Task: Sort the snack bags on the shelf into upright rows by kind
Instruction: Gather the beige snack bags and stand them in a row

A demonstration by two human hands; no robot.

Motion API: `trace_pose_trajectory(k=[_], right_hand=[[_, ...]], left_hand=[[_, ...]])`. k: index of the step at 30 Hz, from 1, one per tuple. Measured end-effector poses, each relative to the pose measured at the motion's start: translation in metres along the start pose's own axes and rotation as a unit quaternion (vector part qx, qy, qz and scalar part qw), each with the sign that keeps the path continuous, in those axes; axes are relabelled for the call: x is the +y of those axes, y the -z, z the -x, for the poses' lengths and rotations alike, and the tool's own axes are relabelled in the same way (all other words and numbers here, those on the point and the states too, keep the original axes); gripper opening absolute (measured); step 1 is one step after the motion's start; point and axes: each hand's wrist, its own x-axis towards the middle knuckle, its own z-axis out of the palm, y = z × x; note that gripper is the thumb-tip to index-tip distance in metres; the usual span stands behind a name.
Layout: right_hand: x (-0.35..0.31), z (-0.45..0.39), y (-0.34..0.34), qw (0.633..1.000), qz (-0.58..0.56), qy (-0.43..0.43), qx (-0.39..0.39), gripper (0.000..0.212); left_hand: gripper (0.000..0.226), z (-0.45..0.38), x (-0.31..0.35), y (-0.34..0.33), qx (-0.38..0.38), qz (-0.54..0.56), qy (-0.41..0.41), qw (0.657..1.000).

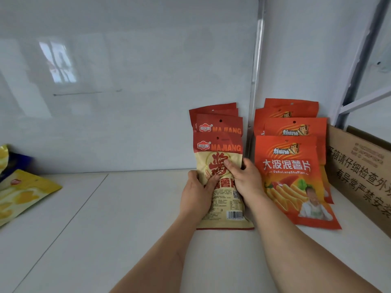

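Head view: both hands grip front MAJIANG bag (220,180) on white shelf (105,218); left hand (195,195) fingers curled round left edge, right hand (245,180) fingers pinching right edge. Four MAJIANG bags standing, four orange bags (289,176) beside; yellow bags (19,193) lying far left; cardboard box (359,166) right

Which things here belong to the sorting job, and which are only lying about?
Job: MAJIANG bags, front one held by left hand and right hand; orange bags; yellow bags; shelf.
Lying about: cardboard box.
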Motion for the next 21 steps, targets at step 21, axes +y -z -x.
trace_pose_trajectory(k=[21], right_hand=[[-0.039, 0.11, -0.122, 0.756, 0.519, 0.397, -0.027, 0.016]], left_hand=[[0.035, 0.045, -0.069, 0.199, 0.054, -0.449, -0.102, 0.886]])
